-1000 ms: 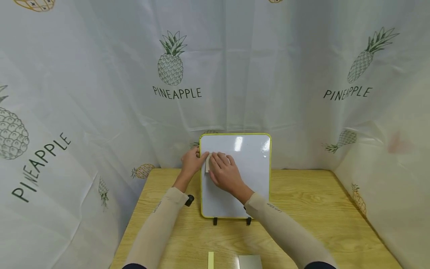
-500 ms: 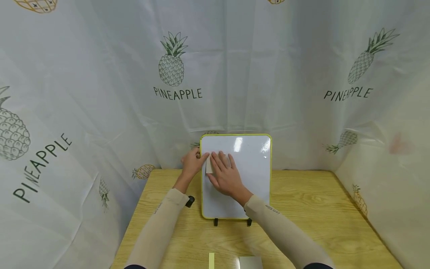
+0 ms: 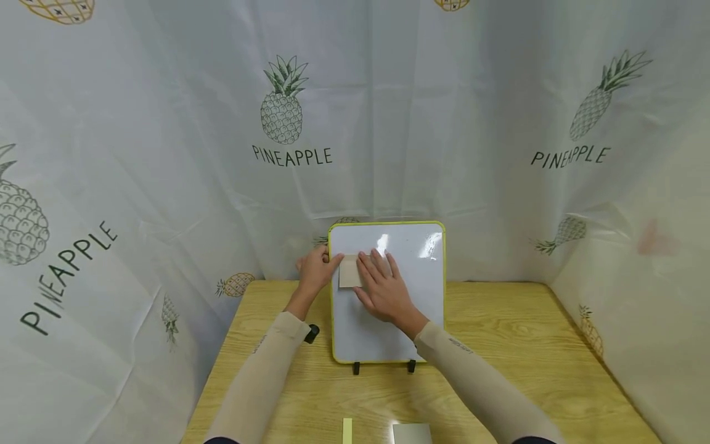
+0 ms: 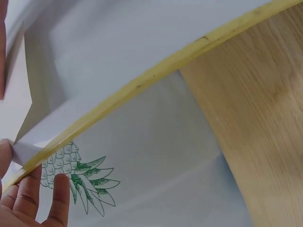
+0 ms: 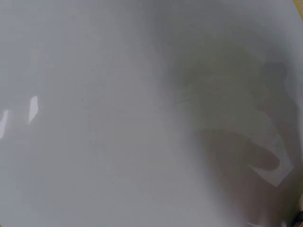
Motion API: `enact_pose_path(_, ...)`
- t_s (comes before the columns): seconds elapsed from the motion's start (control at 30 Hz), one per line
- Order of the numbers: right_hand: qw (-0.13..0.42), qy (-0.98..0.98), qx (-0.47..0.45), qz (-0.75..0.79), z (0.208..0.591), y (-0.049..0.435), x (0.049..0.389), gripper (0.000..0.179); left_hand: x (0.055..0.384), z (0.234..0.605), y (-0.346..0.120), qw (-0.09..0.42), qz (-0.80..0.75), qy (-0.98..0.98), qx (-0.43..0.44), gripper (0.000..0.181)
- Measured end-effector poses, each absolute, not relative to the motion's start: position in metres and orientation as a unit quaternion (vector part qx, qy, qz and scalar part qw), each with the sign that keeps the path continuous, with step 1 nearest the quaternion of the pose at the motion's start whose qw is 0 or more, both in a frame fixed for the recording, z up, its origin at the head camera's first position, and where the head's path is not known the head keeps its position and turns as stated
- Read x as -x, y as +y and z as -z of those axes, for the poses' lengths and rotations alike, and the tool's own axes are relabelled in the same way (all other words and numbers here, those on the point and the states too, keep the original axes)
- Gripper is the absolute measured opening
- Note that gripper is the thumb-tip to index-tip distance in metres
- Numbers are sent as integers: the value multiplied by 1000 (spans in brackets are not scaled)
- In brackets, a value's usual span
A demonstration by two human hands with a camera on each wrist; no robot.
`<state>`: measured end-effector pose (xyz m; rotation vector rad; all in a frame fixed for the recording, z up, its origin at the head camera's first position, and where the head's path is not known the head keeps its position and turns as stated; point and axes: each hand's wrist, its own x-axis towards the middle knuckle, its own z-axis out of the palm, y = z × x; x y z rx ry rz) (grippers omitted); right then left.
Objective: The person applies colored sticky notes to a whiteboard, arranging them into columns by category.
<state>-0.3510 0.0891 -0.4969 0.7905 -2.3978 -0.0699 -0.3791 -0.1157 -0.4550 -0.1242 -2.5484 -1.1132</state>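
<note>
A whiteboard [image 3: 410, 277] with a yellow-green frame stands upright on two black feet at the back of the wooden table [image 3: 510, 345]. A beige card [image 3: 348, 272] lies against its upper left corner. My left hand [image 3: 317, 268] grips the board's left edge, thumb on the front at the card and fingers [image 4: 28, 203] behind the frame [image 4: 142, 85]. My right hand [image 3: 383, 285] lies flat on the board with straight fingers, pressing on the card's right side. The right wrist view shows only the blurred white board face [image 5: 104, 113].
A small black object [image 3: 312, 333] sits on the table beside my left forearm. A thin yellow strip [image 3: 347, 430] and a grey card [image 3: 412, 433] lie at the table's front edge. Pineapple-print curtains [image 3: 166, 154] close in the back and both sides.
My right hand has slid to the right across the card, uncovering most of it. My left hand has stayed on the board's edge.
</note>
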Motion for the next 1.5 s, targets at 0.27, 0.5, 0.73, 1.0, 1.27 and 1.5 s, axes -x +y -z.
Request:
enact_pose_path(0.27,321,-901,-292,7,498,102,348,74,379,457,-115,180,394,-900,53,36)
enact_pose_path(0.5,307,-909,-281,10,499,108,340,70,377,459,-116,195,403,-892,61,40)
enact_pose_path(0.73,311,-904,-292,-7,500,114,328,72,376,458,-116,177,405,-895,58,37)
enact_pose_path(1.0,341,-892,-293,-43,506,123,310,76,368,466,-116,193,385,-901,54,34)
enact_pose_path(1.27,355,-887,-286,-77,516,134,277,77,344,491,-139,196,323,-924,61,57)
enact_pose_path(1.5,329,-898,-275,-97,536,148,247,77,309,527,-165,176,232,-954,68,74)
